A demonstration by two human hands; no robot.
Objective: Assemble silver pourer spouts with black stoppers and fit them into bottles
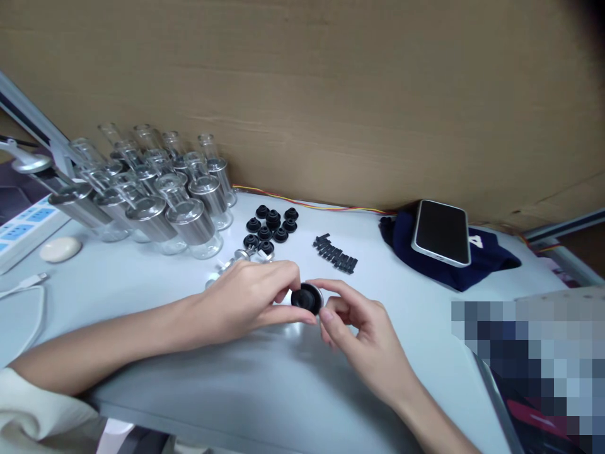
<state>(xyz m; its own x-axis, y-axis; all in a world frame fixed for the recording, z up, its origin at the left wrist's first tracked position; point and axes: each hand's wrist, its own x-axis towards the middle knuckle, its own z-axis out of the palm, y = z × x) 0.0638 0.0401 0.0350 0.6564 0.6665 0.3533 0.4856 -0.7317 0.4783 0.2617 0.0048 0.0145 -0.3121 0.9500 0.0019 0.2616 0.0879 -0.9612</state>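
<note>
Above the front part of the table, my left hand (255, 293) and my right hand (362, 334) hold a round lid (306, 299) between them. It has a black inside and a thin silvery rim. My left thumb lies along its lower edge, with bent fingers over the top. On the right, my other thumb and forefinger pinch the rim. Just beyond my left hand lie shiny metal and clear parts (242, 255), half hidden by its knuckles. A group of black rubber stoppers (273, 219) sits behind them. Short black strips (336, 253) lie in a row farther right.
Several glass bottles with metal sleeves (191, 222) crowd the back left. A white power strip (28, 230), an oval white object (60, 250) and a white cable (40, 296) lie at the left. On the right, a phone (442, 232) rests on navy cloth (401, 255). Cardboard (302, 94) stands behind.
</note>
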